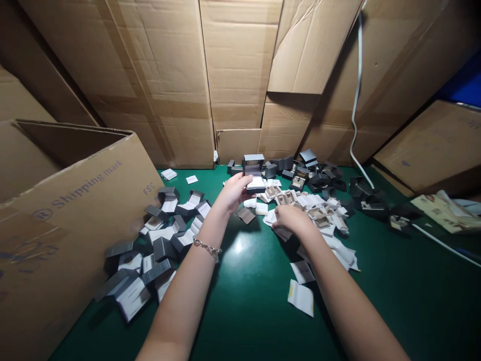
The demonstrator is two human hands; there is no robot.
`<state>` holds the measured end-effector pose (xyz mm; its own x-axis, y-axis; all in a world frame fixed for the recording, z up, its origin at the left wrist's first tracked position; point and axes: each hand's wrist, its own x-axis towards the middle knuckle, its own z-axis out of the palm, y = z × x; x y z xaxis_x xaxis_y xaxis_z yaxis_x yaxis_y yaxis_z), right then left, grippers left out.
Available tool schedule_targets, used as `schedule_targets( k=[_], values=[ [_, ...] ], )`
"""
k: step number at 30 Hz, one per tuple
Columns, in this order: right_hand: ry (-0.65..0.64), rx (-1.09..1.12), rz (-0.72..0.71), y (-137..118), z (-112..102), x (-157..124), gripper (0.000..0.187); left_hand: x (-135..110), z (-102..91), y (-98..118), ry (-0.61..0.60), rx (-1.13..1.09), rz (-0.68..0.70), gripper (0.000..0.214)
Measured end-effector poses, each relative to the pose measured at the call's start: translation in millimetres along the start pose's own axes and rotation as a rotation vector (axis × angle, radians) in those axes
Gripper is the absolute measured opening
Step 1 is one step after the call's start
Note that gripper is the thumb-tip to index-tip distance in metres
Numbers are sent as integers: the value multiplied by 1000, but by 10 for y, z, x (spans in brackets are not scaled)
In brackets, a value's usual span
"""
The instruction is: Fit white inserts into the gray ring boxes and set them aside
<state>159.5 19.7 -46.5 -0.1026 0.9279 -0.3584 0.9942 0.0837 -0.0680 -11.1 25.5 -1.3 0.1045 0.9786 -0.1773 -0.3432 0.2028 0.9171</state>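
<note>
Reaching forward over the green surface [248, 301], the left hand [235, 193] holds a small grey hinged box [254, 173] just above the far middle of the surface, its fingers closed around the box's near left side. The box's lid stands open and upright, and a pale lining shows inside. A chain bracelet [206, 247] sits on the left wrist. The right hand [291, 218] lies palm down, just right of and nearer than the box, at the near edge of a heap of white inserts [325, 218]. Its fingers curl down into the heap, but the view does not show whether they have hold of a piece or only touch it. The two hands are near each other but apart. To the left of the left forearm lies a scatter of open grey boxes [158, 245] with white linings, spreading from the middle of the surface toward a large cardboard carton [75, 200] printed with "Shipping mark", which stands tipped at the left edge. Behind the held box a cluster of darker boxes [313, 170] sits against a wall of flattened cardboard sheets [240, 75]. A white cable [355, 110] hangs down that wall on the right and runs out across the surface. Two loose white slips [300, 297] lie beside the right forearm, well apart from the heap.
</note>
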Motion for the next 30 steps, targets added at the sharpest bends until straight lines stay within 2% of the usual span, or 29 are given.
schedule_targets(
  k=[5,10,14,17,20,23,30],
  values=[
    [0,-33,19,-20,7,-11,31,0,-9,13,-9,0,1,1],
    [13,-31,-21,50,-45,-4,31,-5,-17,21,-7,7,1,5],
    [138,-8,-106,120,-115,-36,29,-6,-18,18,-17,9,5,7],
    [210,-6,-149,118,-90,-39,31,-3,-15,6,-24,22,0,6],
    [156,-42,-122,62,-3,1,37,-2,-12,-2,-27,45,-3,6],
    [114,-71,-91,-1,64,41,34,-3,-14,-3,-36,55,-1,6],
    [125,-79,-67,-76,66,-3,32,8,-23,-14,-44,51,-1,4]
  ],
)
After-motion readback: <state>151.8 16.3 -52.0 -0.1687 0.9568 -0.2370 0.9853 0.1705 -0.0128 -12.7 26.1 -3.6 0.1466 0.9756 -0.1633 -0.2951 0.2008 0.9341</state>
